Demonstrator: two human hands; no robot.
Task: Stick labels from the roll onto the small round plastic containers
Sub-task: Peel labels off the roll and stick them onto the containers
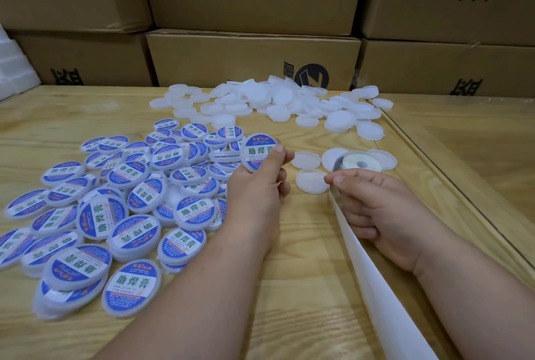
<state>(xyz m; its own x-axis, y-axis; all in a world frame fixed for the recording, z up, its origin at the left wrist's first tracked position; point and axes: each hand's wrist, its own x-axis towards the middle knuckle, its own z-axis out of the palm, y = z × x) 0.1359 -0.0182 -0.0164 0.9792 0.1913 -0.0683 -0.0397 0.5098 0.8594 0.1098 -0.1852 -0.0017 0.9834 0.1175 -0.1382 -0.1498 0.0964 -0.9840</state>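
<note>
The left hand (254,185) pinches a freshly labelled container (258,153) above the finished pile (115,209), seemingly ready to drop it there, while the right hand (373,212) grips the label roll (354,163) and its trailing backing strip (373,270), so next comes a blank container (310,181).

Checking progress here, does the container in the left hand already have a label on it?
Yes, the container gripped by the left hand shows a blue and white label on its face.

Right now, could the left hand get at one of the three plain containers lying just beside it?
Probably not at once: the left hand holds a labelled container. The nearest plain container lies just past its fingers, nothing between, so it must put that one down first.
</note>
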